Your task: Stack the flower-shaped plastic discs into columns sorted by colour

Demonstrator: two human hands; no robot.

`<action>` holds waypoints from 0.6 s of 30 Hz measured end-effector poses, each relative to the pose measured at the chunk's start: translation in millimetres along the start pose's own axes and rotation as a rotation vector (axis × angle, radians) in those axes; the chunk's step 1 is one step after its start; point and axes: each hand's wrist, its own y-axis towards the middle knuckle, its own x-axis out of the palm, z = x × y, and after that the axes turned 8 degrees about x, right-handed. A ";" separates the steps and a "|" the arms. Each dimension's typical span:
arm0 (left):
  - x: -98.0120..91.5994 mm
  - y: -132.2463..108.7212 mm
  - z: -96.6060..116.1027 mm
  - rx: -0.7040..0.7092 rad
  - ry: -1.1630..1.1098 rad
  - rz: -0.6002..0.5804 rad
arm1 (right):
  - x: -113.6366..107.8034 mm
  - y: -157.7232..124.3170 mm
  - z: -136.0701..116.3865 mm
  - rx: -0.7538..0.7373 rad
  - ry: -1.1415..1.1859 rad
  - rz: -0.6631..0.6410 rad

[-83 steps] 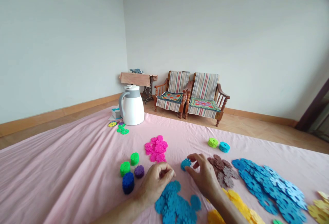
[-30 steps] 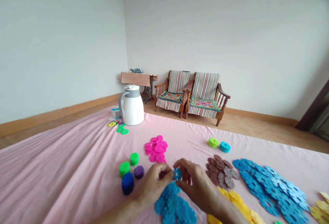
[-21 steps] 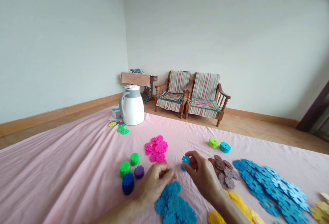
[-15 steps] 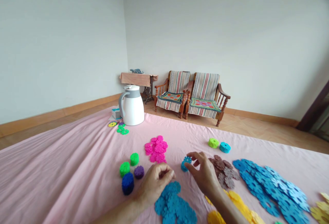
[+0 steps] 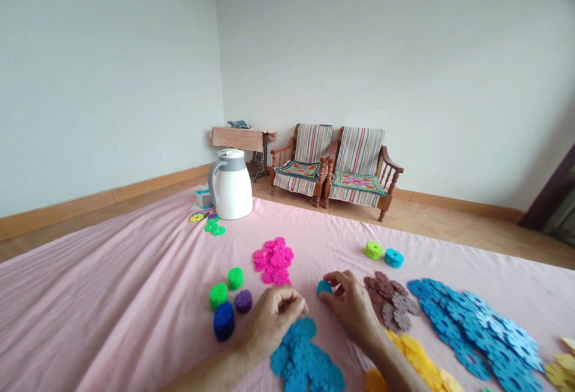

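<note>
Beyond the right fingers (image 5: 340,277) the pink surface (image 5: 323,242) lies open. Brown pieces (image 5: 390,302) crowd just right of them. Pink pieces (image 5: 274,259) lie beyond the left fingers (image 5: 290,302), small stacks (image 5: 227,299) sit to their left, and teal pieces (image 5: 305,356) lie nearer the person.

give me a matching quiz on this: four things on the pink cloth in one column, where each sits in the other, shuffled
1 white jug
2 dark blue stack
3 brown pile
4 small teal stack

a at the fingertips of the right hand
b far end of the cloth
c just left of the left hand
d just right of the right hand

Pairs: 1-b, 2-c, 3-d, 4-a
</note>
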 end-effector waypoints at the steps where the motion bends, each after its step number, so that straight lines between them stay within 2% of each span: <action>1: 0.2 0.1 -0.9 0.001 0.000 0.002 | -2.2 -0.7 -2.0 -0.002 0.002 0.007; 4: 1.0 0.7 -4.4 -0.010 0.007 0.036 | -12.2 -6.5 -12.2 -0.043 0.030 -0.042; 6: 1.2 1.1 -5.6 -0.021 0.013 0.066 | -19.2 -14.0 -20.7 -0.104 0.051 -0.193; 8: 0.9 1.3 -5.2 -0.026 0.011 0.076 | -24.4 -23.3 -29.0 -0.157 0.062 -0.402; 10: 0.3 1.3 -3.7 -0.026 -0.009 0.071 | -26.8 -32.5 -36.2 -0.165 0.055 -0.535; 15: -0.9 0.9 -2.2 -0.016 -0.083 0.066 | -25.2 -44.1 -49.7 -0.188 -0.022 -0.606; 18: -1.3 0.8 -2.9 -0.004 -0.076 0.053 | -22.8 -43.8 -53.0 -0.210 -0.033 -0.584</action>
